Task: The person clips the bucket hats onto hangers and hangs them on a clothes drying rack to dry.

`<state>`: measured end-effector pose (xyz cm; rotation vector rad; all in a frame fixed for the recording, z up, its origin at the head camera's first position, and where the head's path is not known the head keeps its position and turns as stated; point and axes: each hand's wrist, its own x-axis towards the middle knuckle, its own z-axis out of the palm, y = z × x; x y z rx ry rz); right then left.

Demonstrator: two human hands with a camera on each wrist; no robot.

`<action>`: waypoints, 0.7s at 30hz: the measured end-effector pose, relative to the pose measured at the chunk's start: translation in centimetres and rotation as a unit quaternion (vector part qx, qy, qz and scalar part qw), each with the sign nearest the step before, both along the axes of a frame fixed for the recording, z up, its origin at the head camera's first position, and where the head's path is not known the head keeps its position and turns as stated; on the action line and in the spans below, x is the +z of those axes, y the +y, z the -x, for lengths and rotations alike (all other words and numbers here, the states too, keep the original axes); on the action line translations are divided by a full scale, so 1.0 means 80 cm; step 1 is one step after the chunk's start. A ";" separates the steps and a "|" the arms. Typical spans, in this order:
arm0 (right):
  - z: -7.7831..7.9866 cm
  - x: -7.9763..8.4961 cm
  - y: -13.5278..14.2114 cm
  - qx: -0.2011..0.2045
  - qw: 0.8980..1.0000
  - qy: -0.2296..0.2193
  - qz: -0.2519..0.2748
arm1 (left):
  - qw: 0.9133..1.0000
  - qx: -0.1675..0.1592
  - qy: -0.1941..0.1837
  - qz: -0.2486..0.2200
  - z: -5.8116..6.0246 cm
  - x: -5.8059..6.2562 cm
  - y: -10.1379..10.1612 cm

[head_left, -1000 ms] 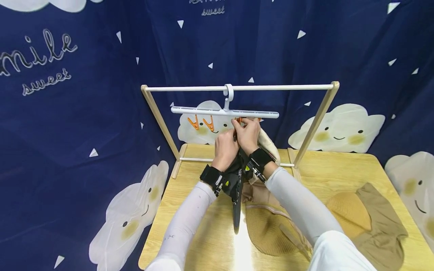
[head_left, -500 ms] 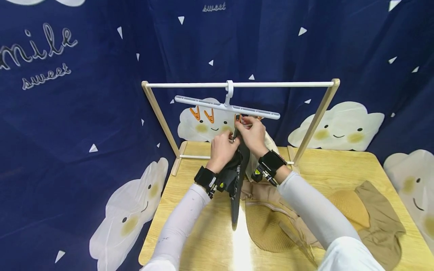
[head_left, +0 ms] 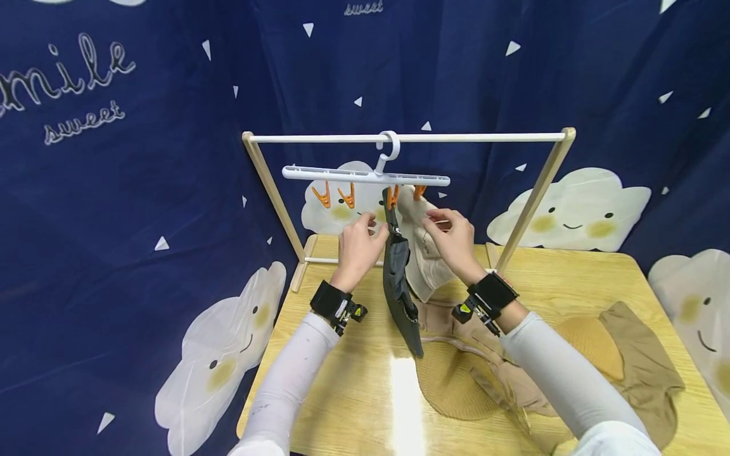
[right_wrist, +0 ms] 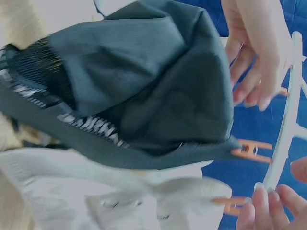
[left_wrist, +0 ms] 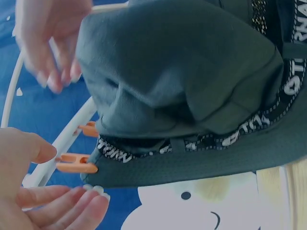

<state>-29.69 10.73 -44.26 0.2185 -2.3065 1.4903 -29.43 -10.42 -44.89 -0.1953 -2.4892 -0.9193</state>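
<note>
A dark grey brimmed hat [head_left: 395,272] hangs by its brim from an orange clip [head_left: 392,197] under the white hanger [head_left: 336,173]. Behind it, to the right, hangs a cream hat [head_left: 421,250] on another orange clip [head_left: 419,192]. My left hand [head_left: 359,248] is just left of the dark hat, fingers loosely bent and holding nothing. On the right, my right hand [head_left: 454,242] is in front of the cream hat, also holding nothing. Both wrist views show the dark hat's crown sagging and lettered tape inside its brim.
Two more orange clips [head_left: 346,196] dangle on the hanger's left half. The hanger hooks over the white rod [head_left: 485,137] of a wooden-legged rack. Tan hats [head_left: 456,383] and a brown one with a mustard part [head_left: 590,345] lie on the table [head_left: 336,399].
My hands have let go of the dark hat and its clip and moved apart, left and right. The hanger swung and tilted, and the dark hat now hangs by the clip.
</note>
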 end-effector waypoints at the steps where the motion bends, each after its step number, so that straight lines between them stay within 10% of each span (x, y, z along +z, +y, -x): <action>1: -0.003 -0.004 0.006 -0.001 1.000 -0.001 0.001 | 1.000 0.008 0.001 -0.006 -0.001 0.001 -0.003; 21: -0.088 -0.108 0.132 -0.043 0.993 -0.108 -0.024 | 0.984 0.110 -0.094 -0.109 0.029 0.019 -0.075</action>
